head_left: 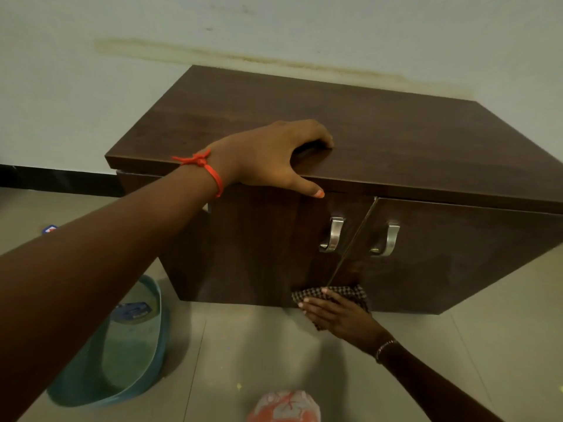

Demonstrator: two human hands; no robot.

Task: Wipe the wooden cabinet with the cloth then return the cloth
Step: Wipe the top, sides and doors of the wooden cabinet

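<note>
Cabinet point(380, 138) of dark wood stands on tiled floor point(243, 345) against a stained wall point(91, 71); teal basin point(161, 315) at left; cloth point(350, 292) lies low on the doors, pressed under the right hand's point(341, 318) straight, close-set fingers point(316, 302); left hand point(274, 156) clasps the top surface's edge, fingers arched.

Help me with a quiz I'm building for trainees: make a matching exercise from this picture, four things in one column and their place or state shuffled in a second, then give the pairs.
Things
1. left hand
2. right hand
3. cloth
4. teal basin

Place or state
a. on the floor, left of the cabinet
b. low on the cabinet front, where the two doors meet
c. grips the front edge of the cabinet top
d. fingers straight, presses the cloth against the doors

Pairs: 1-c, 2-d, 3-b, 4-a
</note>
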